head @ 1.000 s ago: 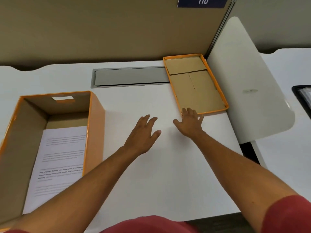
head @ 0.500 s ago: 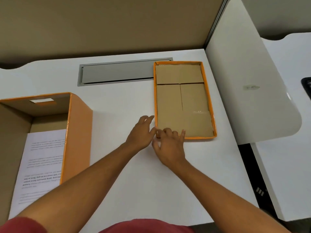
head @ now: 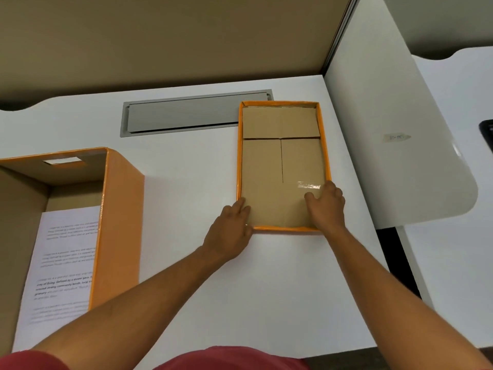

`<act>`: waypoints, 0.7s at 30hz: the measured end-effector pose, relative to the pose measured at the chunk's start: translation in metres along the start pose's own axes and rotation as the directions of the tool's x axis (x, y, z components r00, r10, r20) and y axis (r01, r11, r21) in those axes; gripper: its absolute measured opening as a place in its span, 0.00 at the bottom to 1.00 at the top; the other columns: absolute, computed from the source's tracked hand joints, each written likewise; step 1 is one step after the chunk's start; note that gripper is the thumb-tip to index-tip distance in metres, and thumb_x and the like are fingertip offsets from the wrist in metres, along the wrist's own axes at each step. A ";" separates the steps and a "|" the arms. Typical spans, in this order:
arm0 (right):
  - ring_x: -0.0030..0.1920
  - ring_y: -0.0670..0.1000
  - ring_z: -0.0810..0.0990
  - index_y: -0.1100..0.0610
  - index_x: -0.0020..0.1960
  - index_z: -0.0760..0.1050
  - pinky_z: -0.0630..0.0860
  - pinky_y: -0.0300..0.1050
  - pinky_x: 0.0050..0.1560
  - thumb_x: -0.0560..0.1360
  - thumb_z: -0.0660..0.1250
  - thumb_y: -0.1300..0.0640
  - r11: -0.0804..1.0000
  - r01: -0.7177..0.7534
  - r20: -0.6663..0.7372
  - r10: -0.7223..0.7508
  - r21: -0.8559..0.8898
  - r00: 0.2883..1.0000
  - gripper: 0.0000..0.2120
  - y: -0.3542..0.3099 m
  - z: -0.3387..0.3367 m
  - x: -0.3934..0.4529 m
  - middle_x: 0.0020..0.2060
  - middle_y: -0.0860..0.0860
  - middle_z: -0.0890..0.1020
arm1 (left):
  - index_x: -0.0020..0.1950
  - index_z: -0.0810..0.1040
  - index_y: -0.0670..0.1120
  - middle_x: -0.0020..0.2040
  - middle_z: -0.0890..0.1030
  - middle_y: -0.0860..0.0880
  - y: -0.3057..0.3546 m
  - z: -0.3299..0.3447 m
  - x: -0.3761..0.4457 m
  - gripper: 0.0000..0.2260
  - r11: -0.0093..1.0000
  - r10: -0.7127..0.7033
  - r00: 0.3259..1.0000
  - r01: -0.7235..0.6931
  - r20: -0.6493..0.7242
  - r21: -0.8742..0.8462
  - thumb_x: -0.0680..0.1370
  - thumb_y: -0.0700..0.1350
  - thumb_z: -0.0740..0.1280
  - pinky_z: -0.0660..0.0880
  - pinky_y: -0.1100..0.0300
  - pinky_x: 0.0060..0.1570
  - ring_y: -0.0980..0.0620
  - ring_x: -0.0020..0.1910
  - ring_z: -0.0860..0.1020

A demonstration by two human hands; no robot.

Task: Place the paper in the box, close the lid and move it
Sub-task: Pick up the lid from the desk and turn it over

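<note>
An orange cardboard box point(head: 120, 209) stands open at the left of the white desk, with a printed paper sheet point(head: 64, 263) lying flat on its bottom. The orange-rimmed lid point(head: 280, 156) lies upside down at the right, brown inside facing up. My left hand point(head: 229, 231) grips the lid's near left corner, thumb inside the rim. My right hand point(head: 326, 204) holds the near right corner, fingers over the rim and thumb on the brown inside. The lid rests on the desk.
A grey cable hatch point(head: 186, 116) is set into the desk behind the lid's left side. A white rounded divider panel point(head: 394, 134) stands close along the lid's right. A tan partition wall closes the back. The desk's front edge is near my body.
Both hands slid from the desk in front of the lid onto its near corners and took hold of it. The lid has turned to lie square to me.
</note>
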State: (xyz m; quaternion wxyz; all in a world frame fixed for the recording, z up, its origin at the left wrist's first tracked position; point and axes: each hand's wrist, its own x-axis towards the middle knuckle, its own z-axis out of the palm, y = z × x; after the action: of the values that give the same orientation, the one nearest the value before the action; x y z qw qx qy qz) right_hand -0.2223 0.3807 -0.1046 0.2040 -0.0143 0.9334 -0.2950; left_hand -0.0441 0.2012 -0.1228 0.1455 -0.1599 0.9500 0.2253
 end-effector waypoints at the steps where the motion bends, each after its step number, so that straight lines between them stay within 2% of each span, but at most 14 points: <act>1: 0.74 0.63 0.66 0.61 0.79 0.60 0.70 0.58 0.68 0.79 0.65 0.52 1.000 0.000 0.004 0.000 0.008 1.000 0.33 0.003 0.002 -0.007 0.74 0.61 0.68 | 0.79 0.67 0.43 0.84 0.59 0.43 -0.001 0.005 -0.009 0.24 1.000 -0.005 1.000 0.005 -0.005 0.008 0.84 0.51 0.59 0.76 0.46 0.64 0.39 0.71 0.70; 7: 0.74 0.63 0.67 0.57 0.80 0.57 0.71 0.60 0.67 0.79 0.67 0.50 0.997 -0.031 0.042 0.028 0.069 0.999 0.34 0.012 0.006 -0.027 0.74 0.60 0.69 | 0.80 0.67 0.49 0.84 0.59 0.48 -0.005 0.025 -0.064 0.25 0.992 -0.024 1.000 0.022 0.013 0.126 0.85 0.57 0.55 0.75 0.46 0.60 0.42 0.73 0.68; 10: 0.70 0.63 0.72 0.56 0.80 0.56 0.74 0.56 0.61 0.79 0.68 0.49 0.974 -0.143 0.103 0.127 0.175 0.987 0.35 0.006 -0.002 -0.024 0.73 0.60 0.71 | 0.80 0.66 0.50 0.85 0.59 0.49 -0.006 0.029 -0.085 0.26 0.988 -0.049 0.997 0.040 0.052 0.152 0.84 0.59 0.53 0.71 0.44 0.66 0.41 0.78 0.63; 12: 0.62 0.59 0.78 0.58 0.75 0.65 0.75 0.51 0.54 0.78 0.68 0.49 0.959 -0.193 0.185 0.155 0.206 0.970 0.29 0.000 -0.012 -0.023 0.69 0.58 0.76 | 0.79 0.68 0.50 0.84 0.62 0.49 -0.009 0.027 -0.092 0.27 0.989 -0.070 0.996 0.063 0.053 0.132 0.84 0.60 0.53 0.68 0.43 0.69 0.41 0.79 0.62; 14: 0.51 0.56 0.83 0.58 0.59 0.78 0.81 0.56 0.53 0.77 0.68 0.49 0.945 -0.182 0.212 0.126 0.271 0.969 0.15 -0.009 -0.024 -0.023 0.59 0.59 0.83 | 0.76 0.73 0.51 0.82 0.67 0.50 -0.011 0.020 -0.093 0.25 0.991 -0.083 0.996 0.078 0.039 0.111 0.84 0.61 0.52 0.67 0.43 0.70 0.41 0.79 0.61; 16: 0.47 0.57 0.85 0.57 0.47 0.81 0.82 0.60 0.53 0.76 0.69 0.49 0.938 -0.129 0.185 0.072 0.321 0.980 0.11 -0.026 -0.035 -0.031 0.49 0.60 0.85 | 0.69 0.78 0.52 0.75 0.76 0.52 -0.012 0.009 -0.089 0.23 0.992 -0.122 0.992 0.122 0.039 -0.009 0.84 0.61 0.53 0.65 0.44 0.68 0.41 0.79 0.62; 18: 0.45 0.54 0.84 0.56 0.48 0.82 0.81 0.55 0.46 0.74 0.69 0.47 0.943 -0.039 0.152 -0.012 0.332 0.988 0.12 -0.046 -0.041 -0.044 0.46 0.56 0.85 | 0.67 0.79 0.52 0.67 0.82 0.52 -0.011 -0.008 -0.084 0.21 0.962 -0.179 0.983 0.182 0.031 -0.205 0.85 0.61 0.54 0.64 0.45 0.68 0.42 0.78 0.64; 21: 0.45 0.50 0.82 0.52 0.49 0.81 0.75 0.46 0.41 0.77 0.66 0.45 0.942 0.102 0.117 -0.146 0.321 0.982 0.12 -0.078 -0.045 -0.071 0.44 0.48 0.84 | 0.76 0.73 0.51 0.75 0.75 0.50 -0.002 -0.045 -0.076 0.24 0.864 -0.197 0.977 0.132 -0.085 -0.485 0.85 0.62 0.57 0.67 0.51 0.71 0.47 0.76 0.69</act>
State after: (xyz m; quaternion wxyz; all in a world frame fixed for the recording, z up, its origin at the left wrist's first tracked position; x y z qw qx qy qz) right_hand -0.1818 0.3510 -0.0010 0.2492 -0.0613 0.8554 -0.4500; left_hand 0.0164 0.1963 -0.0579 0.0575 -0.2856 0.8556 0.4279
